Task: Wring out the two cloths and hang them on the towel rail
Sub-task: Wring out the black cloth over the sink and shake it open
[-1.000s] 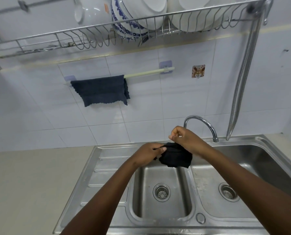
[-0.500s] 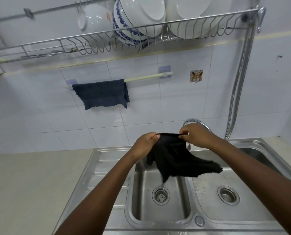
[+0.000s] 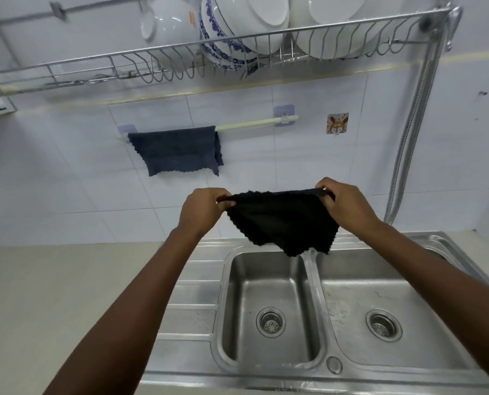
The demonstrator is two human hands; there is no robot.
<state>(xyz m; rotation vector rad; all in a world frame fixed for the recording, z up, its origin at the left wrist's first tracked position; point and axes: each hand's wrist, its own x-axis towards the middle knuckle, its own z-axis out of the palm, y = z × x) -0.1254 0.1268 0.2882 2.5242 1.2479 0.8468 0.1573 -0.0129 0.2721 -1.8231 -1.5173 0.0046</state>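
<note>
A black cloth [image 3: 280, 220] is spread between both hands above the back of the double sink [image 3: 311, 280]. My left hand [image 3: 203, 209] pinches its left top corner and my right hand [image 3: 343, 203] pinches its right top corner. The cloth hangs down in a loose, uneven sheet. A dark blue cloth [image 3: 177, 149] hangs over the left half of the cream towel rail [image 3: 254, 124] on the tiled wall, above and left of my hands. The rail's right half is bare.
A wire dish rack [image 3: 180, 58] with white and blue-patterned bowls runs across the wall above the rail. A flexible metal hose [image 3: 411, 129] hangs at the right. A small sticker hook [image 3: 337, 123] sits right of the rail. Beige countertop [image 3: 52, 309] lies left of the sink.
The cloth went from a bunched wad at the sink to spread open between my hands. Both hands rose toward the wall and moved apart, hiding the tap.
</note>
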